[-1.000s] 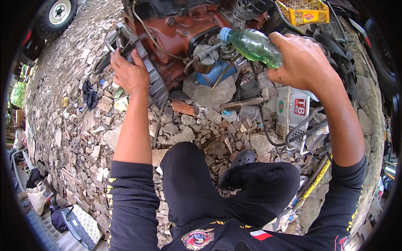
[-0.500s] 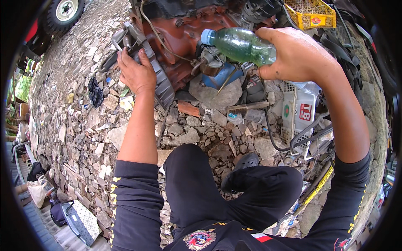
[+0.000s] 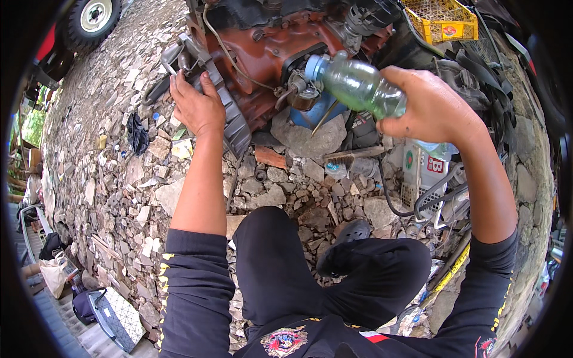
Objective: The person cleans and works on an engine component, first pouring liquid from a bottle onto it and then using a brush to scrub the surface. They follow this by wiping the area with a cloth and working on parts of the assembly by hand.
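My right hand [image 3: 427, 104] is wrapped round the base of a clear, green-tinted plastic bottle [image 3: 358, 86]. The bottle leans with its blue cap [image 3: 314, 67] toward the upper left, close above a small metal fitting [image 3: 305, 94] on the red-brown engine block [image 3: 262, 56]. Below that fitting a blue object [image 3: 313, 113] is partly hidden. My left hand [image 3: 200, 107] rests against the grey ribbed metal housing [image 3: 233, 122] on the engine's left side, thumb apart from the fingers. Its fingertips lie near a metal bracket [image 3: 173, 56].
Broken stones [image 3: 143, 185] cover the ground. A brush [image 3: 353, 153] lies before the engine. On the right are a white plastic crate [image 3: 421, 170] with a black cable [image 3: 388, 200], dark straps [image 3: 483, 77] and a yellow crate [image 3: 441, 22]. A wheel [image 3: 95, 18] stands far left.
My right hand has brought the bottle a little to the right and nearer to me, and the bottle now slants more steeply. My left hand has hardly moved.
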`<state>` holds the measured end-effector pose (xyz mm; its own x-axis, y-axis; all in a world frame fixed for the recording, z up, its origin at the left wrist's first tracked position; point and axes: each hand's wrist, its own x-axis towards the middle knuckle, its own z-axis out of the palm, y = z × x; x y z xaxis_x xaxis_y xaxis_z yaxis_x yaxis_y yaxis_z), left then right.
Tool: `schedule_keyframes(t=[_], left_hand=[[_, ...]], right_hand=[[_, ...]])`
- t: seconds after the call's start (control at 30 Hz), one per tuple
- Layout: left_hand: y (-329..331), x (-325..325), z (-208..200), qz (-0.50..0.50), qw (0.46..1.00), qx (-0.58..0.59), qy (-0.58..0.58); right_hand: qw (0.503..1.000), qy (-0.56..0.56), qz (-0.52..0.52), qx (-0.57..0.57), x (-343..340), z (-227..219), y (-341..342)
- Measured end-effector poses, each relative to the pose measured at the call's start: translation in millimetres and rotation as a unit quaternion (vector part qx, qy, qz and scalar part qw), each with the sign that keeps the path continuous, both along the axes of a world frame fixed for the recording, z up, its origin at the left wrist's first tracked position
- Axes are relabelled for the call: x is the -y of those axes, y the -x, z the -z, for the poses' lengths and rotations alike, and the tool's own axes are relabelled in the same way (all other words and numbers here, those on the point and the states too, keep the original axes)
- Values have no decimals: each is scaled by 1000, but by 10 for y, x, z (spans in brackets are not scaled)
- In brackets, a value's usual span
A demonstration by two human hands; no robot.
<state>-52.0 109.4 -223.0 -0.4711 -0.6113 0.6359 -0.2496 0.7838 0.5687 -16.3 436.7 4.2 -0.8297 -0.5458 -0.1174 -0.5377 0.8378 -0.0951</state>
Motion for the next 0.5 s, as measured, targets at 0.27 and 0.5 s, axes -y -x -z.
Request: schedule_keyframes(t=[0.27, 0.5], left_hand=[[-9, -13, -7, 3, 1000, 4, 0], [-9, 7, 17, 8, 1000, -1, -19]], right_hand=[[995, -23, 39, -87, -122, 57, 34], [985, 135, 102, -26, -388, 603, -19]])
